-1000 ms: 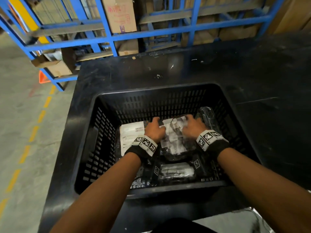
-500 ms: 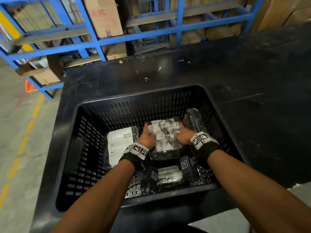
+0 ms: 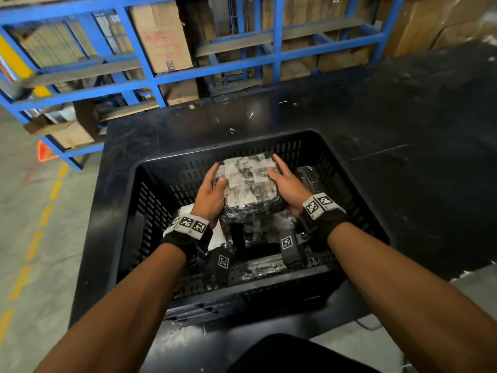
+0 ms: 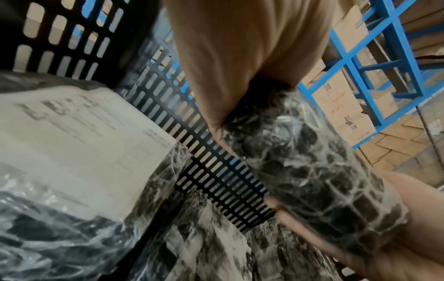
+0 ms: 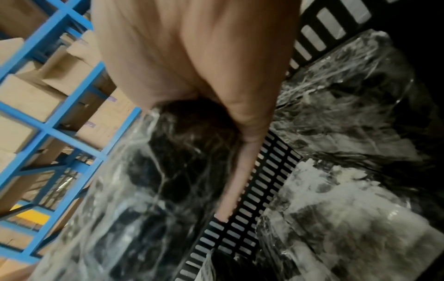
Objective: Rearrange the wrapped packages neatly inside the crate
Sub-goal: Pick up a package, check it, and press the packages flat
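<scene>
Plastic-wrapped dark package, seemingly paper-patched top

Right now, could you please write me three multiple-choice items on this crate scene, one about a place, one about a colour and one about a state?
1. Where is the package with the white paper sheet?
A. Left part of the crate
B. On the shelving
C. On the floor

2. What colour is the crate?
A. Blue
B. Black
C. Orange

3. How is the taped package held?
A. By one hand
B. Lying untouched
C. Between both hands

Answers:
1. A: the sheet shows beside the left wrist, inside the crate.
2. B: its slotted walls are black.
3. C: the left hand and the right hand grip opposite sides, the package raised above the others.
</scene>
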